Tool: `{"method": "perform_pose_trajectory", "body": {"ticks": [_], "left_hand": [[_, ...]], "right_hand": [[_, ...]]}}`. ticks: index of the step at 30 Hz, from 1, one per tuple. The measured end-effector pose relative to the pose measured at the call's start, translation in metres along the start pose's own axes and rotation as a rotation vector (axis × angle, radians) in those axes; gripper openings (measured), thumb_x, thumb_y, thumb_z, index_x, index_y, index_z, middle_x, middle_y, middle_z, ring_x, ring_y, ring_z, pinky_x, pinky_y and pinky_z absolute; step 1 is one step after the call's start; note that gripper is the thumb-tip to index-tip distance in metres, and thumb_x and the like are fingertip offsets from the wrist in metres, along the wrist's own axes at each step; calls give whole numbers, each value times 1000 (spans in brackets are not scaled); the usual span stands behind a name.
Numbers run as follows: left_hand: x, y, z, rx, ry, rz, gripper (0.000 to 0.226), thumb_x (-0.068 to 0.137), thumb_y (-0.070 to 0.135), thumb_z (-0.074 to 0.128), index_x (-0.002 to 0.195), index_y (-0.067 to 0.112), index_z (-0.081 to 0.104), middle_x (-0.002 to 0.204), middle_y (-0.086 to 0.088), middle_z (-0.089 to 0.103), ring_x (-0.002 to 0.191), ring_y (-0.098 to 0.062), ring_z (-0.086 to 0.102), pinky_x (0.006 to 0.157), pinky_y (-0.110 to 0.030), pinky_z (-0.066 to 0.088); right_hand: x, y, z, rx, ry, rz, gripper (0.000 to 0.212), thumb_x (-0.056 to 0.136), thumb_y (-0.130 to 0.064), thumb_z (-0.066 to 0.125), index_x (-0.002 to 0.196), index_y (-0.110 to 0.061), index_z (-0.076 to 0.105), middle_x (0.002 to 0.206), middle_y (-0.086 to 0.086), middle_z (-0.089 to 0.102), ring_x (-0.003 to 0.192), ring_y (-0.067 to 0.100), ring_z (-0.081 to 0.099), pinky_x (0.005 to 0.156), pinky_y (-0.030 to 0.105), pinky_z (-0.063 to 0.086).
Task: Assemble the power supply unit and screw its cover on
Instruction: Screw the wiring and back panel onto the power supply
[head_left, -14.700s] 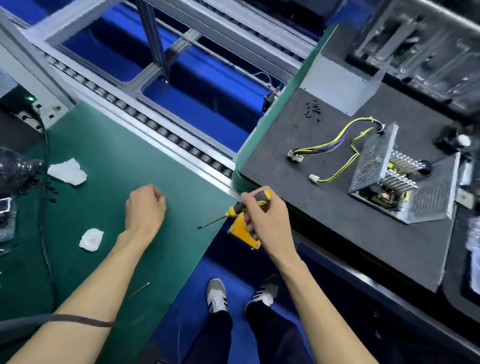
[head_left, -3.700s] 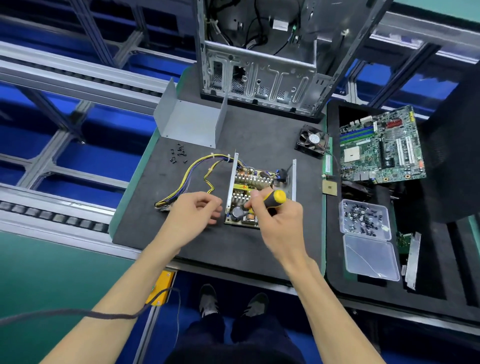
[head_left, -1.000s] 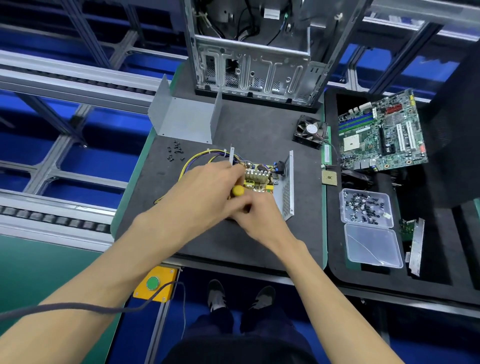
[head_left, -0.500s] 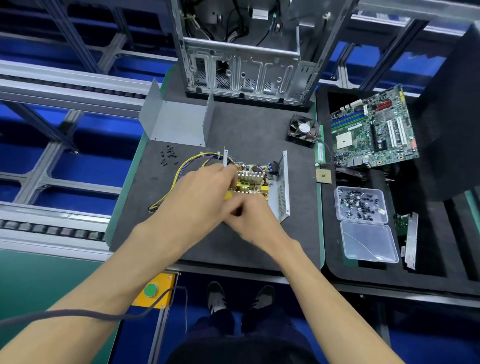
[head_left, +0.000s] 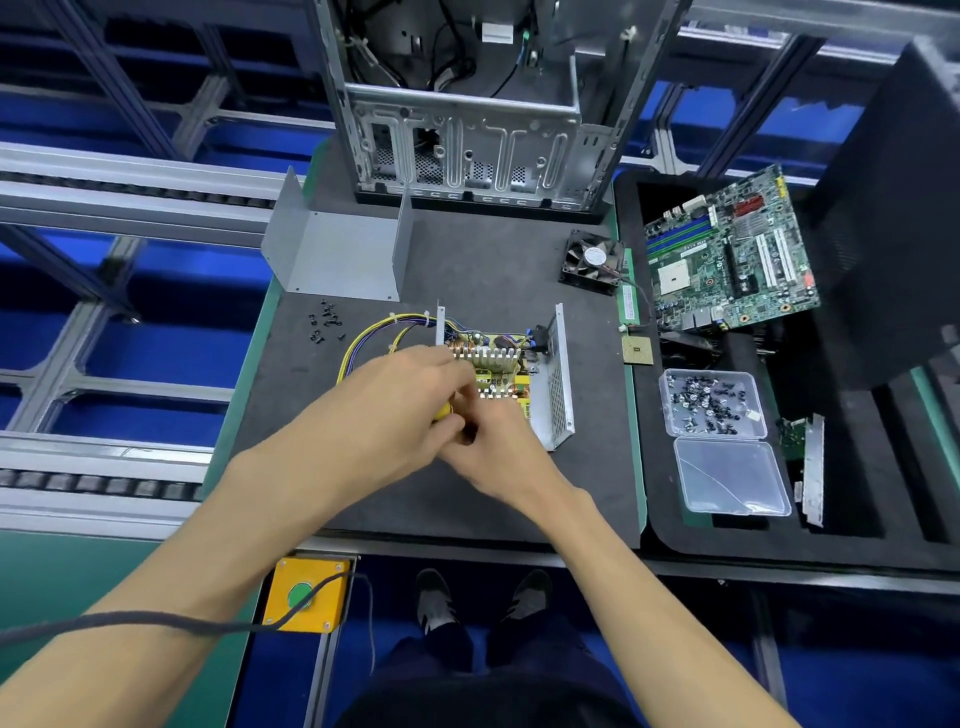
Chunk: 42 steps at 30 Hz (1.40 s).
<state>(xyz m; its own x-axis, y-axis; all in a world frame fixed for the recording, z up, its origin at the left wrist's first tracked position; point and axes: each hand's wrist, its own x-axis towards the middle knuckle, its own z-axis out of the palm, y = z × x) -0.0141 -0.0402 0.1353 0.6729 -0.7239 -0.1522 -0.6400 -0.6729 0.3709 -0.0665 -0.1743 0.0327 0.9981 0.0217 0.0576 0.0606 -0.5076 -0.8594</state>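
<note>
PSU still open, cover not on yet

Nearest: both hands meet over the near end of the open power supply (head_left: 511, 371). Left hand (head_left: 387, 410) lies curled on top, a bit of yellow screwdriver handle (head_left: 442, 411) showing under it; looks like it grips the handle, but exactly which fingers hold it is hidden. Right hand (head_left: 501, 452) sits just below/right, fingers curled in at the same spot; can't tell what it pinches, if anything.

Progress (my read): circuit board is inside the tray, prob being screwed down now. Left to do: fit cover, drive cover screws. So roughly mid-task.

Counts, near to far:
- 1 yellow button box (head_left: 307, 600) at bench edge
- 1 clear 2-compartment box (head_left: 719, 441), far half w/ screws, near half looks bare
- 1 power supply, wires (head_left: 371, 335) trailing left
- loose black screws (head_left: 324, 322) on mat, approx 8, too small to be sure
- 1 chip (head_left: 637, 349)
- 1 fan (head_left: 592, 261)
- 1 grey cover (head_left: 340, 254), well apart behind the unit
- 1 motherboard (head_left: 730, 257)
- 1 PC case (head_left: 467, 104), farthest
</note>
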Motion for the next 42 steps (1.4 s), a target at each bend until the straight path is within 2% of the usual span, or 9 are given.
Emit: {"method": "perform_pose_trajectory", "body": {"ticks": [3, 5, 10, 13, 17, 21, 25, 31, 42], "left_hand": [[-2, 2, -3, -37, 89, -112, 27, 86, 44, 69, 90, 21, 55, 84, 7, 54, 84, -23, 58, 73, -39, 50], [-2, 3, -2, 6, 55, -112, 26, 90, 40, 65, 83, 19, 51, 79, 6, 51, 82, -27, 59, 72, -41, 50], [4, 5, -11, 88, -82, -54, 26, 91, 47, 61, 86, 22, 53, 84, 8, 55, 89, -25, 60, 76, -39, 50], [14, 13, -18, 26, 23, -52, 41, 84, 65, 54, 90, 26, 61, 80, 9, 63, 81, -18, 61, 74, -38, 52], [42, 39, -24, -415, 273, -5, 22, 95, 42, 61, 80, 27, 67, 65, 16, 65, 63, -5, 60, 59, -13, 43], [82, 72, -2, -483, 243, 16, 10, 94, 16, 65, 87, 19, 72, 68, 12, 66, 65, -5, 59, 61, -8, 40], [124, 107, 33, -418, 104, 31, 12, 90, 12, 66, 90, 21, 74, 75, 12, 69, 72, -9, 61, 69, -18, 47], [191, 151, 92, -153, -112, 113, 19, 89, 10, 61, 96, 22, 74, 90, 4, 72, 86, -19, 66, 82, -35, 55], [243, 171, 153, 197, -268, 115, 10, 85, 4, 61, 89, 2, 70, 92, -15, 71, 86, -34, 67, 79, -47, 56]], "right_hand": [[-2, 1, 2, 38, 6, 12, 21, 79, -40, 53, 61, -45, 42, 55, -13, 42, 55, 10, 34, 50, 17, 28], [-3, 0, 3, 49, 27, 27, 22, 78, -41, 54, 60, -47, 42, 55, -13, 43, 53, 9, 36, 49, 15, 29], [-7, -7, -1, 48, 39, 33, 29, 83, -38, 55, 62, -57, 47, 53, -18, 47, 51, 8, 38, 48, 14, 27], [-12, -10, -14, 165, 100, 95, 40, 87, -27, 67, 58, -49, 50, 50, -15, 41, 52, 6, 34, 49, 15, 26], [-18, -12, -57, 366, 399, 181, 35, 84, -51, 66, 62, -26, 62, 51, -13, 47, 52, 2, 38, 52, 20, 31], [-35, 12, -117, 533, 639, 245, 33, 95, -40, 61, 70, -23, 73, 48, -16, 48, 45, 2, 38, 49, 16, 31], [-56, 54, -171, 760, 914, 451, 33, 94, -35, 58, 65, -24, 69, 46, -11, 29, 40, 8, 21, 39, 19, 19], [-92, 110, -230, 1099, 1191, 583, 26, 99, -21, 53, 74, -16, 51, 49, -6, 24, 39, 8, 16, 33, 20, 16], [-93, 147, -252, 1103, 1159, 643, 24, 97, -20, 54, 74, -15, 51, 59, 0, 21, 45, 10, 13, 36, 22, 13]]}}
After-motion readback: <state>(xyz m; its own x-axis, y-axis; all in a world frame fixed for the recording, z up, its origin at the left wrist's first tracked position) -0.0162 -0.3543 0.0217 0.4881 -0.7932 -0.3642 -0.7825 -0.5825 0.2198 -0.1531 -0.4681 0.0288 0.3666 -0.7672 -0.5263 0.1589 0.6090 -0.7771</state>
